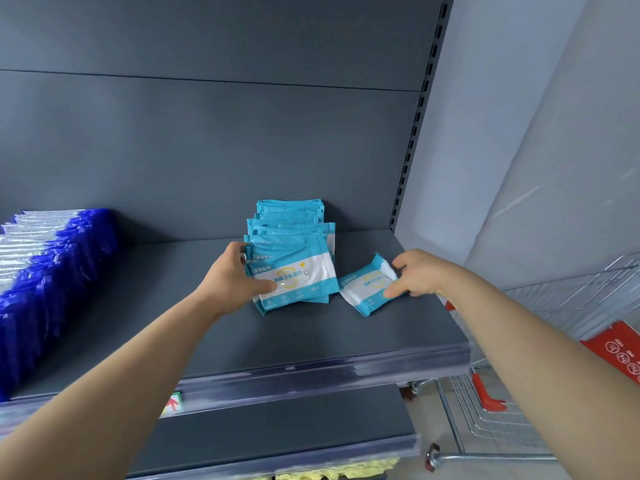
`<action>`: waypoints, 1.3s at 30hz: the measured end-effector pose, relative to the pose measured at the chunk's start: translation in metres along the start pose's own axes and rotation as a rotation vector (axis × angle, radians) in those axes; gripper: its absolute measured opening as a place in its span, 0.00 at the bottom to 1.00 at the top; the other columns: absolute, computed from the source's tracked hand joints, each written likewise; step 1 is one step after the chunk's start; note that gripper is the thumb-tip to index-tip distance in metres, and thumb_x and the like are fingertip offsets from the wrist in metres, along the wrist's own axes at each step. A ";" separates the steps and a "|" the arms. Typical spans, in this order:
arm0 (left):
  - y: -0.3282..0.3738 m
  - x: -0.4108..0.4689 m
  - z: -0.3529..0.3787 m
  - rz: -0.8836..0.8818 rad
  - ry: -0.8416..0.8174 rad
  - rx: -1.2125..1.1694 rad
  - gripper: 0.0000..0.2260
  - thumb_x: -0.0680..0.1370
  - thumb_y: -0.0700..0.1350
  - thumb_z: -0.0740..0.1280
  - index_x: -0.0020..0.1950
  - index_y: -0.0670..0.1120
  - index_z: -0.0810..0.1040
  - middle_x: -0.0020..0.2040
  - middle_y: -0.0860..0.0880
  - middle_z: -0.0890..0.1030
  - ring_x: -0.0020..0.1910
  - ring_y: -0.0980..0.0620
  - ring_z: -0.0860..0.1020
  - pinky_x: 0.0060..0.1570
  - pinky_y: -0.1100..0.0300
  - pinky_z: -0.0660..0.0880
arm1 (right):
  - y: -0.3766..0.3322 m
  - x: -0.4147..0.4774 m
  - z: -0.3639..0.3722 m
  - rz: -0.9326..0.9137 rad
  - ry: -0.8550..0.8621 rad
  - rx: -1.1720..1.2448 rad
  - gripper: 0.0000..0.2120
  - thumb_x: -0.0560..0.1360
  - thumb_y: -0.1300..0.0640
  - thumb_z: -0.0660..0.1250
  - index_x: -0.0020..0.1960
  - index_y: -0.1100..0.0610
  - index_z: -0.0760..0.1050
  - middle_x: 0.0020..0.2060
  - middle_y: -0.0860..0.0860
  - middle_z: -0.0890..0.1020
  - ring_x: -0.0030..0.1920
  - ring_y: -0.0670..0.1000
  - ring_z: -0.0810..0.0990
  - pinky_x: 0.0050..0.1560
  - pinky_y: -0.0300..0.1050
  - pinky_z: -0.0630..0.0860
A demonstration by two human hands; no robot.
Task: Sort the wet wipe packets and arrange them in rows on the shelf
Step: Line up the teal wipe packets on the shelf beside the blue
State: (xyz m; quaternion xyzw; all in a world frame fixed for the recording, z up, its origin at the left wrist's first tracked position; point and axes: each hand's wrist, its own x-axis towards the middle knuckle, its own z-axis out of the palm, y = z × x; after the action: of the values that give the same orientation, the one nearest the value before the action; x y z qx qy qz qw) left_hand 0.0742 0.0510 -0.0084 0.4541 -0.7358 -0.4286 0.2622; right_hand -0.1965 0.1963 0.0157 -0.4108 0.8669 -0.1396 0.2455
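A row of light blue and white wet wipe packets (294,244) stands leaning toward the back of the grey shelf (311,344). My left hand (235,275) grips the left edge of the front packet in that row, thumb across its face. To the right, a small stack of the same light blue packets (367,285) lies flat on the shelf, and my right hand (415,275) holds its right side between thumb and fingers. A long row of dark blue and white packets (52,271) fills the shelf's left end.
A metal shopping cart (502,410) with red parts stands to the right, below shelf level. A lower grey shelf (277,431) juts out underneath, with yellow items (346,471) below it. The slotted upright (415,133) marks the shelf's right end.
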 end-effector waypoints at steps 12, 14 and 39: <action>-0.004 -0.012 0.004 -0.017 -0.027 0.038 0.37 0.72 0.45 0.73 0.74 0.49 0.56 0.61 0.51 0.73 0.56 0.49 0.75 0.51 0.56 0.73 | -0.010 -0.012 0.002 -0.024 -0.050 0.137 0.20 0.66 0.54 0.79 0.54 0.58 0.76 0.51 0.52 0.82 0.46 0.49 0.81 0.43 0.42 0.78; -0.003 -0.013 0.004 -0.026 -0.036 0.059 0.32 0.73 0.46 0.73 0.72 0.48 0.60 0.59 0.52 0.74 0.55 0.50 0.75 0.51 0.56 0.72 | -0.001 -0.024 -0.012 -0.059 -0.104 0.231 0.15 0.67 0.60 0.78 0.51 0.57 0.77 0.47 0.50 0.84 0.46 0.48 0.83 0.43 0.42 0.80; -0.006 -0.037 0.001 0.139 -0.168 0.171 0.39 0.73 0.45 0.73 0.75 0.52 0.50 0.58 0.63 0.70 0.54 0.58 0.72 0.49 0.69 0.68 | -0.059 -0.039 0.076 -0.323 0.128 0.011 0.30 0.60 0.33 0.74 0.55 0.48 0.74 0.49 0.46 0.74 0.49 0.45 0.75 0.45 0.42 0.75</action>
State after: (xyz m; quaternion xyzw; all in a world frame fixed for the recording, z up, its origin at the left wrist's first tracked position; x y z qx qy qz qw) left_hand 0.0926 0.0828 -0.0136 0.3852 -0.8187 -0.3816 0.1892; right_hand -0.0959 0.1864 -0.0100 -0.5336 0.8028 -0.2077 0.1663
